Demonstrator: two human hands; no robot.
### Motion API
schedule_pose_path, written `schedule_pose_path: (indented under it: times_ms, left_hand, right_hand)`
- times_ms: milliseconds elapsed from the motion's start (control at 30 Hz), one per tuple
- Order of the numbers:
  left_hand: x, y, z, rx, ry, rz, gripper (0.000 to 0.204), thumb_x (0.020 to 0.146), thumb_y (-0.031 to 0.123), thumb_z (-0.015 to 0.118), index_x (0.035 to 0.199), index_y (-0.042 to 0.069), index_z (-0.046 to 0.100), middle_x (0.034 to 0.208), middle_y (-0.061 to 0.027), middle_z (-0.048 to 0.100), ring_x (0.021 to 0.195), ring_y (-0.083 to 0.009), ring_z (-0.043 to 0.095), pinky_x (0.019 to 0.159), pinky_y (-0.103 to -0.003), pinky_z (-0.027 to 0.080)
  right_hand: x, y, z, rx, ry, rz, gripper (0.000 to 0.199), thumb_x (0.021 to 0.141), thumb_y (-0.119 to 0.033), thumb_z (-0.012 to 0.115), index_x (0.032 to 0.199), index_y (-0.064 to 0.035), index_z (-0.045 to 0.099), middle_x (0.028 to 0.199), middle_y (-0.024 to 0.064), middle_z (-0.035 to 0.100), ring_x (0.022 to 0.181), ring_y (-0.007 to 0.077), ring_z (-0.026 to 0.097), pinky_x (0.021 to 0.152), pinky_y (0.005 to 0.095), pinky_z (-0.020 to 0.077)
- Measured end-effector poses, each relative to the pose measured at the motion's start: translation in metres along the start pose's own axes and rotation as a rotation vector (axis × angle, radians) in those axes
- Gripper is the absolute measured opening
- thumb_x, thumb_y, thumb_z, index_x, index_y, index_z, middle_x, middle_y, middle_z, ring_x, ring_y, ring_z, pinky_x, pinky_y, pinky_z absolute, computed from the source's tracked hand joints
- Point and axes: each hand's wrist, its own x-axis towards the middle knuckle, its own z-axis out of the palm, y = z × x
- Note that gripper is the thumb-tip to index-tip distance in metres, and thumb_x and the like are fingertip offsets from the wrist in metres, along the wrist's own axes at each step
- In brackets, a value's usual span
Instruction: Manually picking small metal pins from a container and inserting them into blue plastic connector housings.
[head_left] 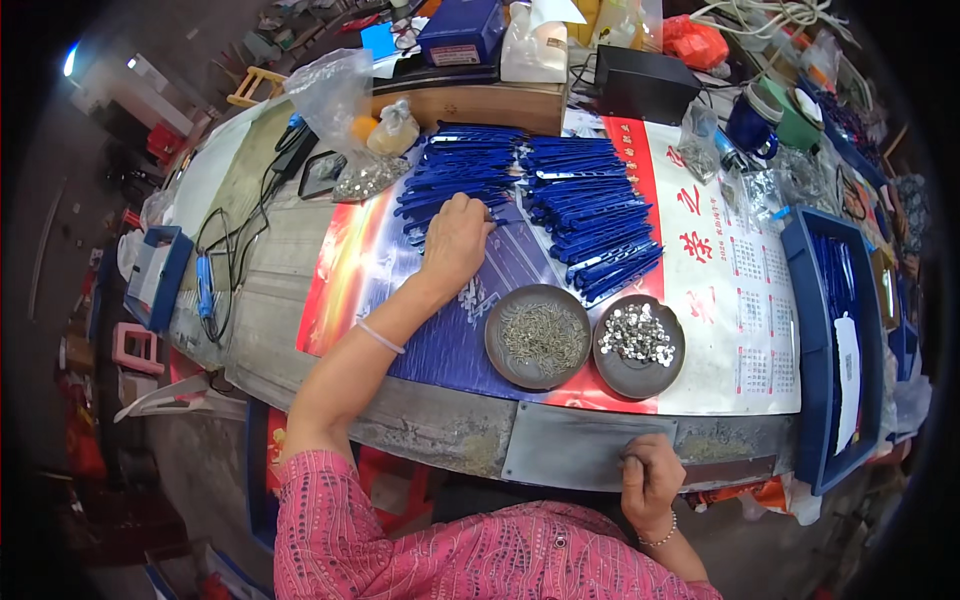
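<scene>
Nearest, the right hand (650, 478) rests curled on the grey metal plate (570, 450) at the table edge, holding nothing visible. Beyond two round dishes (540, 335), the left hand (455, 240) closes its fingers on blue plastic strips (470, 175), piled farther back.

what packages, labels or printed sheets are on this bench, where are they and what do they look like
Wall calendar sheet: flat under the dishes, white with red edge.
Blue box: far edge, rectangular, pale label.
White tag: in the blue tray at right, oblong.
Clear plastic bag: far left, crumpled.
</scene>
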Motion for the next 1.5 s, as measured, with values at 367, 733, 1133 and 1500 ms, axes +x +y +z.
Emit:
schedule_pose_path:
  times_ms: [367, 733, 1133, 1500]
  left_hand:
    - [-0.004, 0.006, -0.037, -0.211, 0.135, -0.054, 0.01, 0.08, 0.006, 0.06, 0.087, 0.003, 0.054, 0.085, -0.0136, 0.053, 0.081, -0.0316, 0.054, 0.069, -0.041, 0.043]
    - [-0.062, 0.082, -0.113, -1.376, 0.16, -0.318, 0.014, 0.094, 0.01, 0.051, 0.105, 0.002, 0.048, 0.09, -0.0083, 0.06, 0.088, -0.0182, 0.061, 0.081, -0.031, 0.05]
    - [-0.137, 0.134, -0.134, -1.512, 0.161, -0.564, 0.019, 0.091, 0.01, 0.056, 0.106, 0.0, 0.051, 0.088, -0.0077, 0.059, 0.077, -0.0175, 0.06, 0.071, -0.029, 0.05]
    - [-0.198, 0.177, -0.124, -1.417, 0.026, -0.754, 0.016, 0.091, 0.003, 0.054, 0.105, -0.001, 0.05, 0.082, -0.004, 0.057, 0.065, -0.0074, 0.053, 0.058, -0.02, 0.043]
  right_hand:
    - [0.004, -0.004, 0.005, -0.099, -0.054, -0.091, 0.013, 0.085, -0.01, 0.056, 0.092, 0.0014, 0.054, 0.082, 0.0137, 0.055, 0.076, 0.0274, 0.056, 0.068, 0.0359, 0.0437]
    - [0.001, -0.01, 0.006, -0.15, -0.099, -0.18, 0.014, 0.083, -0.008, 0.057, 0.093, 0.0013, 0.054, 0.083, 0.0137, 0.055, 0.077, 0.0283, 0.056, 0.069, 0.037, 0.0434]
    - [0.051, -0.038, -0.017, -0.172, -0.19, -0.081, 0.015, 0.082, -0.006, 0.058, 0.095, 0.0011, 0.054, 0.084, 0.0136, 0.055, 0.079, 0.0294, 0.056, 0.071, 0.0381, 0.0432]
    - [0.15, 0.012, 0.03, -0.551, -0.3, -0.217, 0.018, 0.079, -0.013, 0.061, 0.093, -0.0053, 0.053, 0.083, 0.0117, 0.054, 0.08, 0.0291, 0.055, 0.074, 0.0397, 0.0376]
